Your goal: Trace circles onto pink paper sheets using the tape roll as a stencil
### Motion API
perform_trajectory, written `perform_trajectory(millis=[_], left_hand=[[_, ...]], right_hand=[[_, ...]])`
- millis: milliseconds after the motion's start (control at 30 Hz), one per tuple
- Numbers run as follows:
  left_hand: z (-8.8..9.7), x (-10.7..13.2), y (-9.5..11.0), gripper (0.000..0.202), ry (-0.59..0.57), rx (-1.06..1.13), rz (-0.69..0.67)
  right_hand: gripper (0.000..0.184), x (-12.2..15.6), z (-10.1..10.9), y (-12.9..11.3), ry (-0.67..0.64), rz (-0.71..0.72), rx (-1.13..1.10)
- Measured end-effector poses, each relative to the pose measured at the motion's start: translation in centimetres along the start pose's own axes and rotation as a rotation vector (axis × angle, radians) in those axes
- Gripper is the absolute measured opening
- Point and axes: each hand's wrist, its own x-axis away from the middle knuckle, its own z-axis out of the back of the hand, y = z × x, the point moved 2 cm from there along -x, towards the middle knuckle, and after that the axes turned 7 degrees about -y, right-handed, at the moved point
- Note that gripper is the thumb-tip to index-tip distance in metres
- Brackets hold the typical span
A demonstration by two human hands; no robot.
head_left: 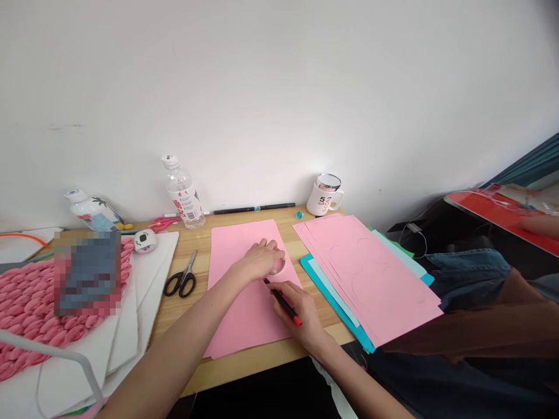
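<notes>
A sheet of pink paper [244, 314] lies on top of another in front of me. My left hand [261, 259] curls its fingers over a small round ring [279, 269], holding it down on the paper; pink shows through its middle. Just below, my right hand [301, 308] grips a black marker [285, 305] with a red end. The marker's other end points up-left toward the ring's lower edge; its tip is too small to make out. Black-handled scissors [182, 279] rest on the table left of the paper.
Pink sheets with faint drawn circles [375, 273] overlap blue paper [336, 308] at right. A white mug [323, 196], capped pens [253, 208] and a water bottle [185, 195] stand or lie by the wall. Left are white boards [148, 291] and pink braided material [30, 302]. Another person sits at right.
</notes>
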Motion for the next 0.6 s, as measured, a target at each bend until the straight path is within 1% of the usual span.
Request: perform_trajectory(millis=[167,367,500,600], left_hand=[[-0.2,-0.2,-0.2,0.034,0.004,0.003,0.003],[-0.2,0.0,-0.1,0.031,0.016,-0.010,-0.011],[-0.2,0.1,-0.1,0.035,0.010,-0.029,-0.026],[-0.1,0.0,-0.2,0.035,0.004,-0.032,-0.024]], right_hand=[[0.026,0.0,0.4,0.4,-0.001,-0.002,-0.015],[0.023,0.6,2.0,0.9,-0.008,-0.056,-0.065],[0.021,1.2,2.7,1.8,0.041,-0.083,-0.022],[0.022,1.5,2.7,2.0,0.073,-0.090,-0.011]])
